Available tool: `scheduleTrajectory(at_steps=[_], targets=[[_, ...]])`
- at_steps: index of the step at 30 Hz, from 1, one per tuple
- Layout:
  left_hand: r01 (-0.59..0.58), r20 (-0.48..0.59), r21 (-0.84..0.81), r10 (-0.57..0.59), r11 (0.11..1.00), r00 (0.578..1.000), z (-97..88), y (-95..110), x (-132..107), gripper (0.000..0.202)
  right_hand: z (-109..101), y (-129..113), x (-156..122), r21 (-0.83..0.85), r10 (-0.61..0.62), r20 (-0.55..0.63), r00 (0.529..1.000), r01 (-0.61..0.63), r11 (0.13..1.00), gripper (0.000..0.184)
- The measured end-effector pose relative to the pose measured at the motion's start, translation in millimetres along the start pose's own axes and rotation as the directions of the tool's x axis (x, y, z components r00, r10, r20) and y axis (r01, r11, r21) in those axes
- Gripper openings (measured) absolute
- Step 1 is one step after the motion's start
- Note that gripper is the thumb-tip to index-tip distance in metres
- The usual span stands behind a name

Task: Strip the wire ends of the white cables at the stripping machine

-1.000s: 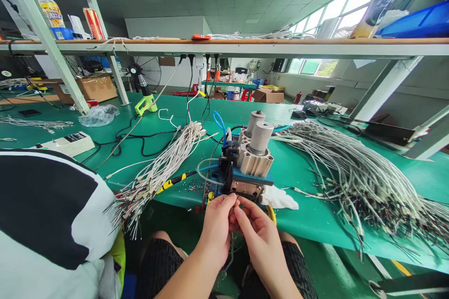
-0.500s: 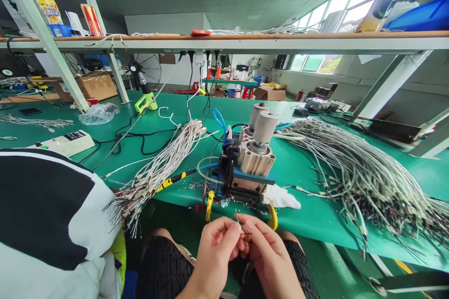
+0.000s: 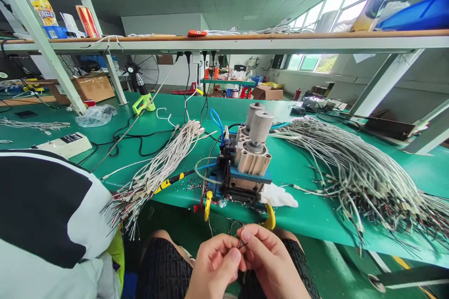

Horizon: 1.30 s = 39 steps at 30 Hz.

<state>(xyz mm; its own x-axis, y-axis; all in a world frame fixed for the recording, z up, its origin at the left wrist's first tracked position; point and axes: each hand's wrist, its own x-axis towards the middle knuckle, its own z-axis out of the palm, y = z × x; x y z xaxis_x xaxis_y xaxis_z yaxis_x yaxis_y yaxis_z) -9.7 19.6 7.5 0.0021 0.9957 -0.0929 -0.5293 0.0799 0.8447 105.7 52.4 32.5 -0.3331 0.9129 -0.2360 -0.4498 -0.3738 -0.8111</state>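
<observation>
Here we are: left hand [image 3: 217, 259] and right hand [image 3: 266, 254], my grip pinching thin wires [image 3: 241, 243] above my lap, just short of the machine [image 3: 250, 159] on the table [image 3: 308, 215]. Fingertips close, pressure light, strands best teased apart singly.

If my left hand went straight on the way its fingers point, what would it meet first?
Beyond the thin wires it pinches, your left hand would most likely meet your right hand first; whether the two touch now is hard to tell.
</observation>
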Motion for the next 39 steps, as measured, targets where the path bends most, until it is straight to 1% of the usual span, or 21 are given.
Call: scheduleTrajectory(at_steps=[5, 7, 9, 11, 13, 16, 18, 21, 25, 29, 32, 35, 37, 39], targets=[[0.026, -0.036, -0.045, -0.028, 0.999, 0.999, 1.4, 0, -3, 0.048, 2, 1, -1, 0.042, 0.036, 0.033, 0.999, -0.038, 0.998, 0.035], [0.02, -0.044, -0.059, -0.023, 0.998, 0.999, 2.6, 2, -4, 0.049, 0, 3, -1, 0.022, 0.014, 0.04, 0.999, -0.015, 1.0, 0.037], [0.004, -0.061, -0.042, -0.006, 0.999, 0.998, 3.8, 4, -4, 0.049, -3, 5, -2, -0.046, -0.039, 0.044, 0.998, 0.041, 0.998, 0.036], [-0.003, -0.083, 0.016, 0.005, 1.0, 0.997, 5.0, 8, -6, 0.05, -5, 5, -3, -0.136, -0.097, 0.073, 0.993, 0.107, 0.985, 0.029], [-0.01, -0.101, 0.116, 0.022, 0.993, 0.995, 6.5, 12, -8, 0.053, -7, 3, -5, -0.219, -0.13, 0.11, 0.985, 0.151, 0.964, 0.024], [-0.047, -0.115, 0.26, 0.08, 0.964, 0.99, 8.4, 16, -11, 0.056, -8, 0, -7, -0.289, -0.162, 0.142, 0.976, 0.198, 0.937, 0.026], [-0.075, -0.113, 0.297, 0.114, 0.952, 0.987, 8.6, 15, -12, 0.057, -8, -1, -7, -0.301, -0.174, 0.133, 0.976, 0.207, 0.931, 0.028], [-0.081, -0.123, 0.265, 0.117, 0.961, 0.985, 7.0, 11, -11, 0.056, -6, 2, -5, -0.289, -0.16, 0.108, 0.981, 0.185, 0.939, 0.031], [-0.03, -0.162, 0.163, 0.057, 0.986, 0.985, 5.3, 7, -9, 0.058, -3, 10, -2, -0.223, -0.105, 0.098, 0.99, 0.125, 0.967, 0.037], [-0.044, -0.192, 0.1, 0.063, 0.994, 0.979, 6.8, 7, -7, 0.057, -1, 16, 2, -0.139, -0.114, 0.091, 0.989, 0.126, 0.982, 0.041], [-0.02, -0.195, 0.047, 0.029, 0.999, 0.98, 8.1, 9, -6, 0.057, 0, 17, 4, -0.107, -0.095, 0.097, 0.991, 0.105, 0.989, 0.04], [0.01, -0.186, -0.005, -0.01, 1.0, 0.983, 8.6, 11, -6, 0.057, 1, 15, 4, -0.142, -0.075, 0.099, 0.992, 0.088, 0.986, 0.04], [0.022, -0.199, -0.011, -0.023, 1.0, 0.98, 8.8, 12, -6, 0.059, 0, 16, 6, -0.169, -0.08, 0.098, 0.992, 0.096, 0.981, 0.037], [0.031, -0.211, -0.006, -0.032, 0.999, 0.977, 9.0, 12, -7, 0.059, -2, 19, 8, -0.154, -0.111, 0.094, 0.989, 0.124, 0.98, 0.033]])
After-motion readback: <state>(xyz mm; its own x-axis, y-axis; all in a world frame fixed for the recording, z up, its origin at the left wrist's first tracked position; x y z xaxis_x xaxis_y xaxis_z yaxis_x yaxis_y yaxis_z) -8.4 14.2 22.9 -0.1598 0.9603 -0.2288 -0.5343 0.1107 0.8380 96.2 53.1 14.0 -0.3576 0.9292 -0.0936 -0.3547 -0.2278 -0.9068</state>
